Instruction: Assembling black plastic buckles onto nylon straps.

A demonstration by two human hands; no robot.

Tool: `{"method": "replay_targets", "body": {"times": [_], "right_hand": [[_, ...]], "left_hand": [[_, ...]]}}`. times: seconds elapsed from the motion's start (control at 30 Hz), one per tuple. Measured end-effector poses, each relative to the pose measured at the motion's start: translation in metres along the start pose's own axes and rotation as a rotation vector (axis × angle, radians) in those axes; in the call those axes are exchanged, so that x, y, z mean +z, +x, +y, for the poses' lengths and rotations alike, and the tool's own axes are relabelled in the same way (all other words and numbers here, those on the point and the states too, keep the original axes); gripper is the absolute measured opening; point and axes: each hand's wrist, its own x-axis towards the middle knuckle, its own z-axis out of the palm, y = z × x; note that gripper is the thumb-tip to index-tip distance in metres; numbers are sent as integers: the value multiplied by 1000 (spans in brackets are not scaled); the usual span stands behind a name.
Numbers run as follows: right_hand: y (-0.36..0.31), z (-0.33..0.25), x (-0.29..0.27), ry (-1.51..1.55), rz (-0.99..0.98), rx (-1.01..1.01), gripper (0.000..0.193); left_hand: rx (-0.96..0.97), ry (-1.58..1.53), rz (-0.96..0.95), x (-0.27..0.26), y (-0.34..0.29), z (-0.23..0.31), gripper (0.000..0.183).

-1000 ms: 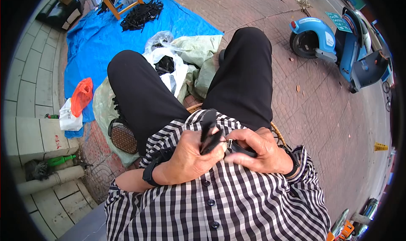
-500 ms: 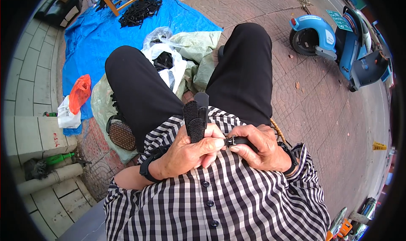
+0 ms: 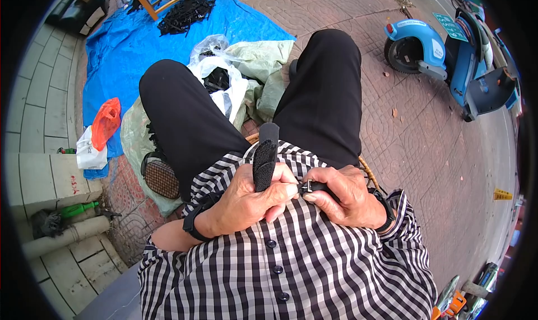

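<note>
"Where's the black strap point(image 3: 265, 160)?"
"In front of the checked shirt point(image 3: 246, 264), pinched by the fingers of the left hand point(image 3: 249, 199) and right hand point(image 3: 348, 199)."
"How should it handle?"
"Light and bendy, I'd judge; best held just beside the small buckle point(image 3: 307, 186)."

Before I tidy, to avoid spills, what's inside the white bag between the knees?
Inside the white bag, black pieces show at the opening; anything deeper is covered.
</note>
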Motion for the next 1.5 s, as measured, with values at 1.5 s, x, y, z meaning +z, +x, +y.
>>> {"method": "replay_targets", "body": {"times": [1.5], "right_hand": [[2, 3, 0, 70, 39, -8, 18]], "left_hand": [[-134, -97, -21, -6, 3, 9, 21]]}}
